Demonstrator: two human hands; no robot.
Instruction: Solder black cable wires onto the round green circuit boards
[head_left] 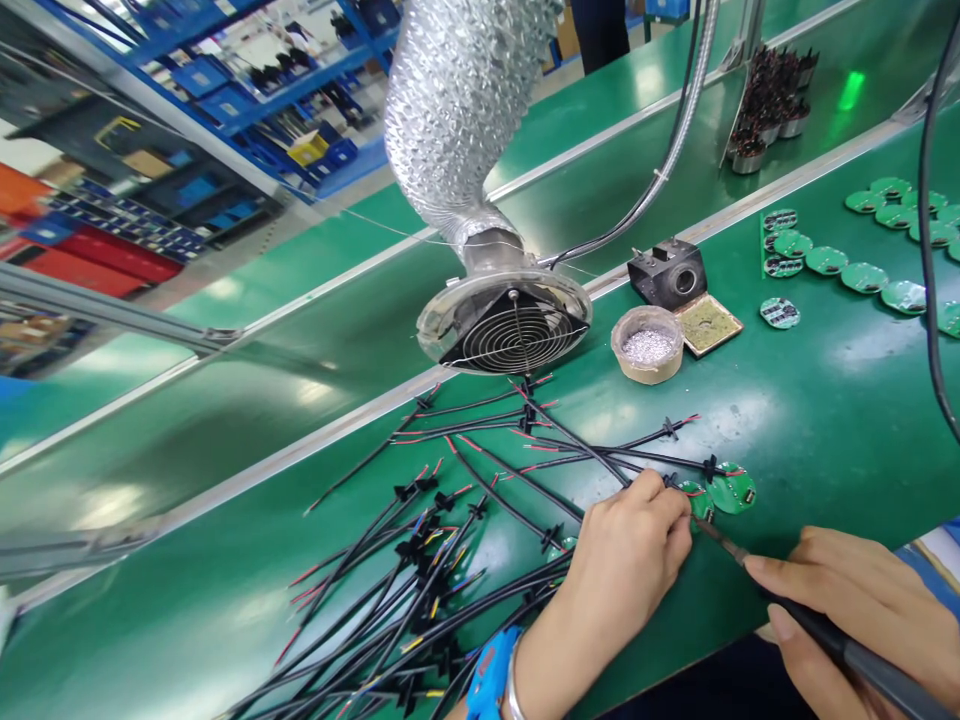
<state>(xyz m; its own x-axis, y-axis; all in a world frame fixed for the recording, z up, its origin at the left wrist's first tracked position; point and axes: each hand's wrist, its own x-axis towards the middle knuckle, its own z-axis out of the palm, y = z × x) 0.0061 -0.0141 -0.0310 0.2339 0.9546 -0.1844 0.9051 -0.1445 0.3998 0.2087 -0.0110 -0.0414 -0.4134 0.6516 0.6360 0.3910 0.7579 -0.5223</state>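
Note:
My left hand [619,550] is closed in a pinch on a black cable near its end, at the edge of a small round green circuit board [700,503]. The fingers hide part of the board and cable. In my right hand [862,590] is a soldering iron [814,628], held like a pen. Its metal tip reaches the board beside my left fingertips. A second round circuit board [731,488] lies just beyond, with the red wire end of another black cable [645,455] on it.
Many black cables [360,600] with bare coloured ends lie to the left. A fume extractor hood [510,325] hangs above the bench. Behind my hands stand a round tub [648,345], a sponge tray [709,325] and a black iron stand [667,272]. Round boards [862,278] line the right.

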